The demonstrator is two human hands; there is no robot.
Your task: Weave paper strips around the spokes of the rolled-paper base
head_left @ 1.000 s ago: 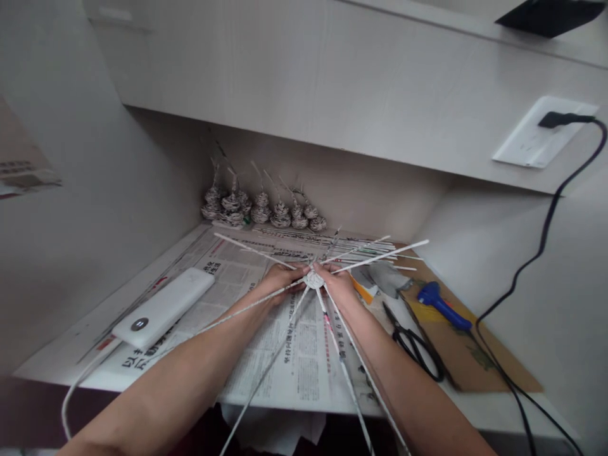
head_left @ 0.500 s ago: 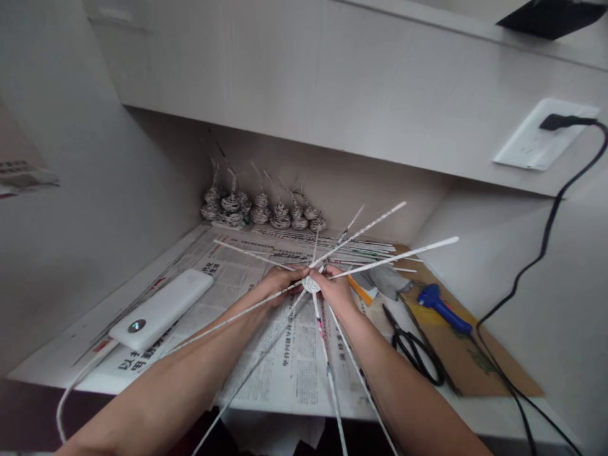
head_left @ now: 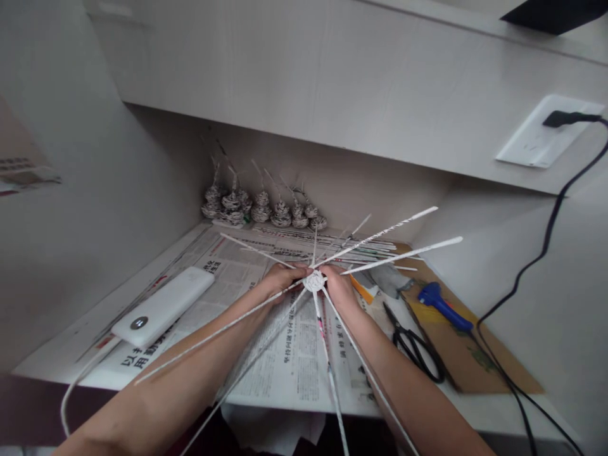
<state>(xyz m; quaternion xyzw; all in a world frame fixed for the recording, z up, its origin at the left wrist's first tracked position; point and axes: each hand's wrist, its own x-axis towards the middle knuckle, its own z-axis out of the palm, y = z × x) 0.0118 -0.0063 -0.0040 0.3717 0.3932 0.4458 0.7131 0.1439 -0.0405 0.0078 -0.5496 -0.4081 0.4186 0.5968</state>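
A small round woven paper base (head_left: 314, 280) is held up over the table, with several long rolled-newspaper sticks radiating from it like spokes. My left hand (head_left: 286, 277) pinches its left edge, thumb on top and the other fingers curled beneath. On the right edge, my right hand (head_left: 338, 285) is closed on the weave; its fingertips are partly hidden behind it. One spoke (head_left: 401, 254) stretches out to the right past my right hand, and another (head_left: 331, 373) runs down toward me.
Gourd-shaped woven paper pieces (head_left: 280, 214) line the back wall. Newspaper (head_left: 304, 354) covers the table. A white power bank (head_left: 164, 306) lies left. Black scissors (head_left: 413, 348), a blue glue gun (head_left: 444, 307) on cardboard (head_left: 489, 367) and its cord (head_left: 546, 234) are right.
The spokes have turned slightly, with the upper right one swinging further right. My right thumb has slid off the centre, so more of the woven base shows.
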